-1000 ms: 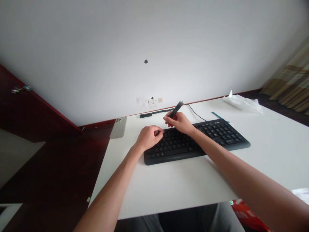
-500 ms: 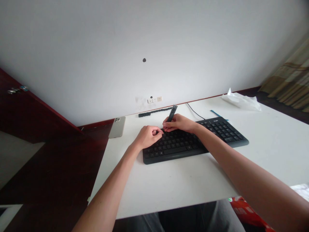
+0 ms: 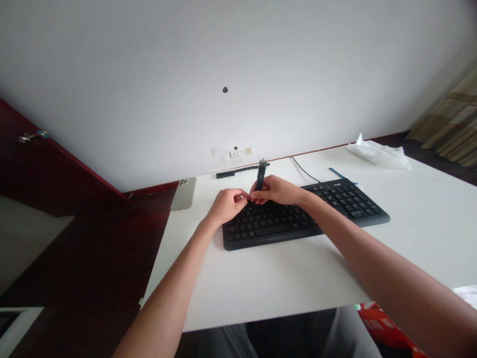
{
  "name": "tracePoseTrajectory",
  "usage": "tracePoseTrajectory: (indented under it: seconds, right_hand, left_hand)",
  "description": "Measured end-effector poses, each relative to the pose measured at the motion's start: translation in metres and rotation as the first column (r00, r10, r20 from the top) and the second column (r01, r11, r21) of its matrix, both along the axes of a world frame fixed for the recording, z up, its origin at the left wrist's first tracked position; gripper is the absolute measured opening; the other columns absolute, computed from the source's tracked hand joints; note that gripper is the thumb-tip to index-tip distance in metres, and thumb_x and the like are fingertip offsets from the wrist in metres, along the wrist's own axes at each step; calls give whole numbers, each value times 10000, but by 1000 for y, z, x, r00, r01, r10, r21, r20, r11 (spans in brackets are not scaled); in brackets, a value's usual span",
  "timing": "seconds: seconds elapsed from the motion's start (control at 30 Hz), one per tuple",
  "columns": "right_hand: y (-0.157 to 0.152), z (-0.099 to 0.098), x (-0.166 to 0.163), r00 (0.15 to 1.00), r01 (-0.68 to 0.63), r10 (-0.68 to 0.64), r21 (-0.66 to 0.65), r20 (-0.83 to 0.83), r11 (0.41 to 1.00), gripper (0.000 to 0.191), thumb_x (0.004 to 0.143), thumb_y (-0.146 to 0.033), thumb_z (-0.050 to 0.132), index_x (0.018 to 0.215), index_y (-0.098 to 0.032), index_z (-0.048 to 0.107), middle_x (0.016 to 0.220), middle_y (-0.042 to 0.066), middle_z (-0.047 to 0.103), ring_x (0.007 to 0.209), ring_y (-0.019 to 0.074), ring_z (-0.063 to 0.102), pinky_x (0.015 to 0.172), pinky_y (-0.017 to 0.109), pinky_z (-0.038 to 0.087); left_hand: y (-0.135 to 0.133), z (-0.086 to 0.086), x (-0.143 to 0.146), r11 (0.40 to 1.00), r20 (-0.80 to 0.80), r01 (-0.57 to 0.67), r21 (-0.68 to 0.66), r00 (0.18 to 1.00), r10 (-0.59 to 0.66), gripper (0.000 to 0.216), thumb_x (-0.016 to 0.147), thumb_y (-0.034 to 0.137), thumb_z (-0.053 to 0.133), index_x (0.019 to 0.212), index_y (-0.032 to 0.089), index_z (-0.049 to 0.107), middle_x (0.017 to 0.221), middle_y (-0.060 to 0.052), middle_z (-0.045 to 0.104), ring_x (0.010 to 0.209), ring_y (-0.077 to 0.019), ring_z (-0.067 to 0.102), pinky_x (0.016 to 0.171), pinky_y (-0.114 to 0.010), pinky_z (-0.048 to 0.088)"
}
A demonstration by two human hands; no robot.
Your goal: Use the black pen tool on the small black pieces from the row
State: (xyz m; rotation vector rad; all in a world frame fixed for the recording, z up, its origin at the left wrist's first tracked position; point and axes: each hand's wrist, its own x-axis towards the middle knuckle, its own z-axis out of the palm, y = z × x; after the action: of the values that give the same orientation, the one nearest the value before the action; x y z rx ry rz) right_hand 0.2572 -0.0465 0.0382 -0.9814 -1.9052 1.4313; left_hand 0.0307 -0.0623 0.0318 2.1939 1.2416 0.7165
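A black keyboard [image 3: 328, 209] lies on the white table [image 3: 410, 238]. My right hand [image 3: 278, 190] is closed round a slim dark tool [image 3: 261, 174], held nearly upright over the keyboard's upper left keys. My left hand [image 3: 227, 205] is curled beside it, fingertips pinched and touching the right hand's fingers just above those keys. What the left fingers pinch is too small to make out.
A row of loose black keycaps [image 3: 236, 172] lies near the table's back edge. A phone [image 3: 184, 193] lies face down at the back left corner. A crumpled white tissue [image 3: 378, 153] and a blue stick [image 3: 341, 174] are at the back right. The keyboard's cable [image 3: 303, 170] runs back.
The dark tool has swung from a rightward tilt to nearly upright. My left hand has shifted right until its fingertips meet the right hand's.
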Motion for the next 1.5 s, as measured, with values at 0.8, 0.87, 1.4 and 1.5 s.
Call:
tracePoseTrajectory:
  seconds: [0.8,0.87,1.4,1.5]
  right_hand:
    - [-22,12,-16,967,64,-166,443,196,894,376,929,-514,612,780,-199,751,636,-8,651,608,142,526,610,269,382]
    - [-26,9,-23,952,157,-260,471,162,868,433,956,-526,567,710,-195,699,602,-12,613,589,136,492,600,273,361]
    - [-39,-16,-57,848,525,-480,239,-225,817,485,940,-580,559,647,-196,515,629,-6,500,637,149,468,615,283,391]
    - [-40,-17,-62,824,538,-477,159,-307,828,512,931,-603,558,622,-205,463,613,-13,438,617,142,421,594,284,368]
  left_hand:
    - [-7,6,2,996,-99,78,-41,992,-82,70,799,209,616,757,199,670,640,40,579,594,-118,498,593,-262,342]
    - [-7,4,3,997,-102,72,-28,992,-74,46,812,222,633,793,204,671,668,36,608,601,-123,524,599,-264,359]
    - [0,-12,13,975,-12,180,127,984,-180,164,896,188,676,935,258,818,1189,-54,753,1127,-261,670,1002,-402,515]
    - [-2,-9,12,984,28,165,64,986,-167,169,884,177,675,908,259,820,1095,-32,777,1042,-239,702,919,-338,535]
